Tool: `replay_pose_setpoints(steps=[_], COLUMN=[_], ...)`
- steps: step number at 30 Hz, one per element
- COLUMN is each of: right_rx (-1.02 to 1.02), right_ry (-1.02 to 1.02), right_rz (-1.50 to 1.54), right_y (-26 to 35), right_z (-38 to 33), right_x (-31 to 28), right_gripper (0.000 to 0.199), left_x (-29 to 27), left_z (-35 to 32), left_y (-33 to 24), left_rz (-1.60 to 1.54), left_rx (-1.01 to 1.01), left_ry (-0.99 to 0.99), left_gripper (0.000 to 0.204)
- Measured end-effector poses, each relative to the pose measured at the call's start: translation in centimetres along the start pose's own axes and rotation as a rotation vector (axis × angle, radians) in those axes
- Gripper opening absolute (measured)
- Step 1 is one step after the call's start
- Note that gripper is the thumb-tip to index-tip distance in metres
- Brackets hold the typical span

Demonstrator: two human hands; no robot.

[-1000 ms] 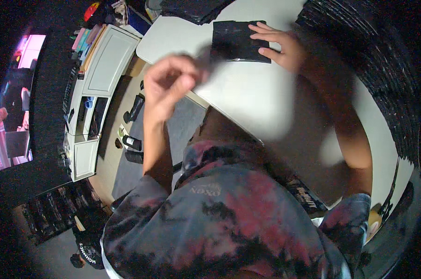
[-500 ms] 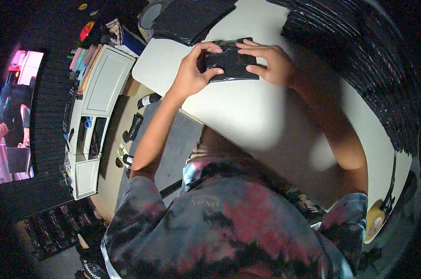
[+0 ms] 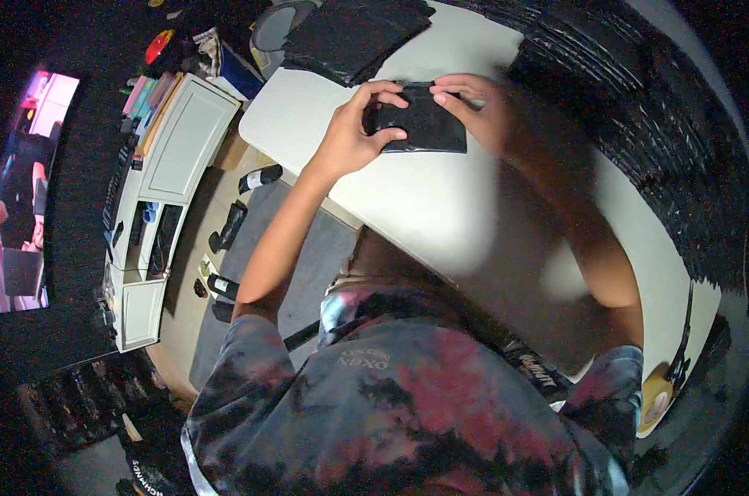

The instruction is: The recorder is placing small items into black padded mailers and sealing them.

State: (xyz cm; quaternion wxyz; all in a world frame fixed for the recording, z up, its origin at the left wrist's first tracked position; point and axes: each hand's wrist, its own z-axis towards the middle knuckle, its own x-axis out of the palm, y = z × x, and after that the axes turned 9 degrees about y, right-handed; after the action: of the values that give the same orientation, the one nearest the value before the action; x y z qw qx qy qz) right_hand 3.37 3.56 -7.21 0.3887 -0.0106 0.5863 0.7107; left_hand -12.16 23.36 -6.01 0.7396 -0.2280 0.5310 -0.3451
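A flat, glossy black plastic packet [image 3: 430,131] lies on the white table [image 3: 416,202], its near edge toward me. My left hand [image 3: 348,136] holds its left side, thumb on the near part and fingers curled over the far part. At the packet's far right edge, my right hand [image 3: 488,114] pinches with thumb and fingertips close together. The palm of that hand is in shadow, and what lies under its fingertips is hard to see.
Piles of black plastic sheets or bags [image 3: 639,124] cover the table's right side. More black plastic [image 3: 354,37] lies at the far left. A yellow tape roll [image 3: 657,397] sits at the near right edge. Beyond the table stand a white cabinet [image 3: 188,140] and a lit screen [image 3: 31,190].
My right hand has gone from lying spread over the packet's right side to pinching its far edge. The left hand keeps its hold on the left side.
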Motion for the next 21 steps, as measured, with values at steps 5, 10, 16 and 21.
replay_pose_setpoints(steps=[5,10,16,21], right_rx=[0.154,0.053,-0.001,-0.346], right_ry=[-0.026,-0.023,-0.115,-0.256], right_rz=[0.018,0.091,0.031,-0.361], right_y=[1.9,-0.7,-0.8,0.0], right_z=[0.6,1.3,1.4,1.6], right_x=[0.6,0.8,1.1,-0.1], right_gripper=[0.025,0.022,0.012,0.009], left_x=[-0.1,0.0,-0.3,-0.2], left_z=[-0.2,0.0,0.0,-0.1], left_y=[-0.1,0.0,-0.4,-0.7], left_rz=[-0.054,-0.028,0.039,0.019], left_rx=[-0.050,-0.078,-0.080,-0.145], left_ry=[0.022,0.043,0.054,0.021], left_gripper=[0.063,0.061,0.074,0.073])
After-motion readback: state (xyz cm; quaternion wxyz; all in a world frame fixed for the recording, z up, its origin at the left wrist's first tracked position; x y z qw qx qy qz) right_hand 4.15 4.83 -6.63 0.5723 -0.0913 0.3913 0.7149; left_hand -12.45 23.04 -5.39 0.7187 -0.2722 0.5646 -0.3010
